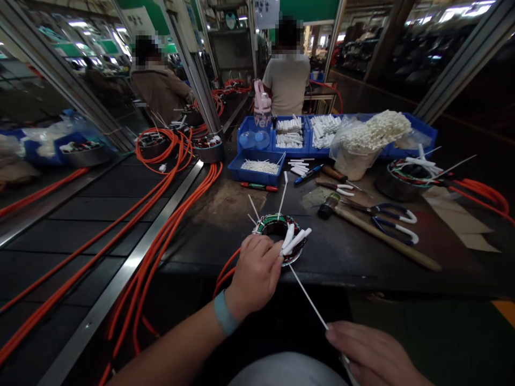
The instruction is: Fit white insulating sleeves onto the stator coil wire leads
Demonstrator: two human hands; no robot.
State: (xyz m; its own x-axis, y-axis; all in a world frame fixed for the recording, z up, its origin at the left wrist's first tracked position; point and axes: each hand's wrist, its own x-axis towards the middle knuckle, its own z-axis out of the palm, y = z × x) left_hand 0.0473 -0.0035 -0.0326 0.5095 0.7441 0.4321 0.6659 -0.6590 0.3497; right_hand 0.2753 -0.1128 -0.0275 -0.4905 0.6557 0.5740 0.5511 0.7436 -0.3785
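Note:
A ring-shaped motor stator (295,224) lies near the bench's front edge, with green and red wires around its rim. My left hand (257,268) rests over its near left side, fingers curled against the rim beside several white sleeves (290,242). What those fingertips grip is hidden. From the near rim a thin white cord (308,294) runs down toward me, stretched straight. My right hand (368,351) pinches this cord below the bench edge, at lower right. Other white cord ends stick up from the stator's far side.
Right of the stator lie a mallet (386,238), scissors (396,220) and pliers (336,186). Blue bins (292,147) of white sleeves stand behind, with a blue tray (241,176) before them. Orange cables (177,214) cross the left conveyor. Another stator (398,185) stands right; two people sit beyond.

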